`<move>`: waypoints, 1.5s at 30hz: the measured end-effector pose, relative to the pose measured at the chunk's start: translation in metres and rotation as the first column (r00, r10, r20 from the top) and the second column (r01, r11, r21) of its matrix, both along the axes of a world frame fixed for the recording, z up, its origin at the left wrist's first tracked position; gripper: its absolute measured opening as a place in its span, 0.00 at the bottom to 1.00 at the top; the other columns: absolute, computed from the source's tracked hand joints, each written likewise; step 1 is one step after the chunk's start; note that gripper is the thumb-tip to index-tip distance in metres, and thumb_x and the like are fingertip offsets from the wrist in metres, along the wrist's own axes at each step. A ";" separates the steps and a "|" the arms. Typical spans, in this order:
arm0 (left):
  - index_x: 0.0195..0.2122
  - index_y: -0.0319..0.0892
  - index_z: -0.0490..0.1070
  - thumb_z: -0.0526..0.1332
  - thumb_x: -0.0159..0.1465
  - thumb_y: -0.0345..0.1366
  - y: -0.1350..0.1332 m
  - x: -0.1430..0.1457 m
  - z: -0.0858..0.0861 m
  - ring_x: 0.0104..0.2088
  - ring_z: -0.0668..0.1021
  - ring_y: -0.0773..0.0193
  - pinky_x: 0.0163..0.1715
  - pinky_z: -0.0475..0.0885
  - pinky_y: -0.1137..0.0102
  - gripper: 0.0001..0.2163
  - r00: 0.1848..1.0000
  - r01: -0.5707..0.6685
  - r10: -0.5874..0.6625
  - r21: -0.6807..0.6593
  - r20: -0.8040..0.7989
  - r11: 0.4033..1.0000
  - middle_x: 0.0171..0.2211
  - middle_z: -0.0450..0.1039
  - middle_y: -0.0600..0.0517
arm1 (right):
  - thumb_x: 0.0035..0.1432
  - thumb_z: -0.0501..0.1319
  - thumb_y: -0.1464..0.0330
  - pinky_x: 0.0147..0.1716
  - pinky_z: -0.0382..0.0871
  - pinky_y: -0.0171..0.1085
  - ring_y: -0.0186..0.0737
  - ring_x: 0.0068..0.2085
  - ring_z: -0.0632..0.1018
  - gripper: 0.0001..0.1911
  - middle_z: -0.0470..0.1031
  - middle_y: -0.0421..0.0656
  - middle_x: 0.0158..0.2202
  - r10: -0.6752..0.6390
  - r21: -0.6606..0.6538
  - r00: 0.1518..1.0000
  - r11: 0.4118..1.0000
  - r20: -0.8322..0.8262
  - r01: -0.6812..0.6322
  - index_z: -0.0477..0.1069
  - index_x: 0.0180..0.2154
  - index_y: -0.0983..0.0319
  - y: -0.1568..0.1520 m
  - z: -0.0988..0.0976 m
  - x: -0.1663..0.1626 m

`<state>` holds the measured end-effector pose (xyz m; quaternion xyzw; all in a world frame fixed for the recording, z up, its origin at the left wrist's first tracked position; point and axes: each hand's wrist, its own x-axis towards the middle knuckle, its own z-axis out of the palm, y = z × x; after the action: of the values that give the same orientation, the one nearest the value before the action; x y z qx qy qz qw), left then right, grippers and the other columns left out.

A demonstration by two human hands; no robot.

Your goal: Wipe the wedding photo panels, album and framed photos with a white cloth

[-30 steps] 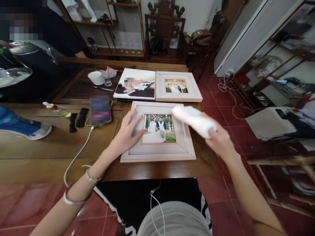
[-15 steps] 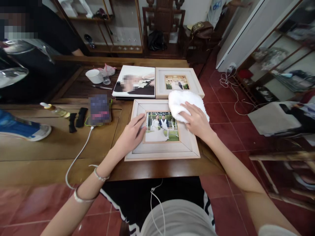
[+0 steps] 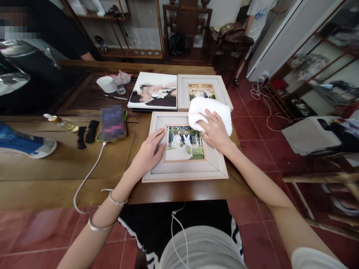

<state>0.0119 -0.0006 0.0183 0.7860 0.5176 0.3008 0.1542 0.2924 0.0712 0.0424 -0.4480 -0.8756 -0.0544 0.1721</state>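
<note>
A pale picture frame (image 3: 185, 174) with a wedding photo lies flat near the table's front edge. My left hand (image 3: 150, 151) rests with fingers stretched out on the frame's left side. In my right hand (image 3: 217, 130) is a bunched white cloth (image 3: 200, 108), pressed over the frame's upper right corner. The cloth also overlaps the lower part of a second pale picture frame (image 3: 224, 87) behind it. To the left of that one lies a photo panel (image 3: 165, 101) of a couple in black and white clothes.
On the table (image 3: 112, 164) to the left are a phone (image 3: 112, 125) with a white cable, black strips (image 3: 91, 131), a dropper bottle (image 3: 63, 123), a blue pack (image 3: 22, 140) and a white cup (image 3: 106, 84). One person (image 3: 67, 33) is behind the table; another (image 3: 259, 15) stands at the back right.
My right hand has slid the cloth a little left and away from me along the frame's top right. My left hand stays on the frame. The person at the back has come further into view.
</note>
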 end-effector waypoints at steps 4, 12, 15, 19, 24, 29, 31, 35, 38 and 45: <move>0.63 0.36 0.66 0.52 0.71 0.40 -0.001 0.002 -0.002 0.65 0.68 0.49 0.66 0.63 0.51 0.22 1.000 -0.012 0.012 0.008 0.009 1.000 0.64 0.65 0.38 | 0.52 0.56 0.81 0.65 0.56 0.62 0.60 0.67 0.64 0.27 0.71 0.57 0.61 0.054 -0.048 0.997 0.998 0.047 -0.051 0.72 0.55 0.67 -0.016 0.004 0.000; 0.61 0.32 0.66 0.50 0.72 0.39 0.003 0.003 0.002 0.64 0.69 0.49 0.65 0.64 0.52 0.22 0.999 0.007 -0.007 0.000 -0.038 1.000 0.63 0.65 0.36 | 0.49 0.58 0.79 0.63 0.62 0.61 0.61 0.63 0.70 0.24 0.73 0.55 0.59 0.231 -0.063 0.967 0.972 0.107 -0.225 0.76 0.49 0.65 -0.090 0.012 0.010; 0.61 0.31 0.67 0.51 0.71 0.39 0.015 -0.001 0.009 0.63 0.69 0.49 0.65 0.64 0.52 0.22 0.994 0.068 -0.067 0.006 -0.091 0.998 0.63 0.65 0.36 | 0.48 0.58 0.79 0.63 0.63 0.61 0.60 0.63 0.70 0.24 0.73 0.56 0.59 0.254 -0.039 0.964 0.967 0.078 -0.252 0.76 0.48 0.66 -0.095 0.006 0.013; 0.60 0.29 0.68 0.51 0.70 0.40 0.034 -0.003 0.016 0.63 0.69 0.49 0.66 0.63 0.54 0.23 0.982 0.128 -0.125 0.014 -0.141 0.992 0.62 0.65 0.34 | 0.47 0.58 0.79 0.63 0.63 0.61 0.58 0.63 0.70 0.24 0.73 0.56 0.59 0.274 -0.017 0.961 0.962 0.042 -0.273 0.77 0.47 0.64 -0.091 -0.001 0.013; 0.65 0.27 0.60 0.46 0.72 0.41 0.036 -0.002 0.012 0.70 0.57 0.47 0.68 0.56 0.50 0.26 0.963 0.130 -0.126 -0.001 -0.237 0.992 0.69 0.55 0.33 | 0.48 0.56 0.78 0.63 0.64 0.58 0.55 0.62 0.71 0.22 0.75 0.53 0.58 0.265 0.050 0.964 0.963 -0.015 -0.264 0.76 0.45 0.62 -0.090 -0.003 0.014; 0.66 0.26 0.57 0.42 0.73 0.40 0.030 -0.002 0.005 0.70 0.57 0.47 0.67 0.58 0.47 0.27 0.961 0.125 -0.134 -0.054 -0.241 0.991 0.69 0.55 0.32 | 0.58 0.56 0.71 0.47 0.77 0.54 0.56 0.48 0.80 0.17 0.79 0.53 0.46 -0.066 0.124 0.983 0.988 -0.170 0.088 0.74 0.48 0.62 -0.062 0.012 0.025; 0.66 0.26 0.58 0.42 0.73 0.39 0.027 -0.002 0.003 0.69 0.59 0.47 0.67 0.59 0.48 0.26 0.974 0.116 -0.122 -0.045 -0.192 0.992 0.68 0.55 0.33 | 0.61 0.54 0.69 0.47 0.76 0.55 0.59 0.48 0.79 0.17 0.78 0.54 0.45 -0.199 0.141 0.957 0.962 -0.212 0.232 0.73 0.49 0.63 -0.041 0.022 0.028; 0.66 0.31 0.59 0.47 0.71 0.39 0.022 -0.003 0.003 0.69 0.60 0.46 0.66 0.59 0.45 0.25 0.985 0.105 -0.109 -0.031 -0.138 0.994 0.68 0.56 0.34 | 0.58 0.56 0.72 0.63 0.57 0.62 0.63 0.64 0.64 0.18 0.70 0.52 0.60 -0.070 0.157 0.995 0.984 -0.075 0.081 0.73 0.50 0.61 -0.003 0.029 0.018; 0.66 0.33 0.60 0.50 0.70 0.41 0.022 -0.004 0.002 0.68 0.61 0.45 0.66 0.59 0.45 0.26 0.985 0.119 -0.121 -0.021 -0.126 0.993 0.67 0.59 0.35 | 0.55 0.56 0.76 0.60 0.59 0.61 0.61 0.62 0.65 0.22 0.70 0.54 0.58 0.083 0.006 0.994 0.997 0.068 -0.083 0.73 0.51 0.63 0.009 0.021 0.001; 0.64 0.34 0.63 0.49 0.71 0.40 0.028 -0.005 -0.005 0.67 0.64 0.48 0.68 0.59 0.51 0.23 0.995 0.068 -0.069 -0.006 -0.075 0.998 0.66 0.62 0.36 | 0.57 0.54 0.77 0.47 0.67 0.50 0.57 0.48 0.68 0.21 0.72 0.56 0.50 0.120 -0.055 0.969 0.992 0.217 -0.111 0.73 0.52 0.67 0.012 0.016 -0.013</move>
<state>0.0073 0.0269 0.0134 0.8139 0.4963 0.2645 0.1461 0.2793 0.0833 0.0581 -0.3912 -0.9148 -0.0751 0.0675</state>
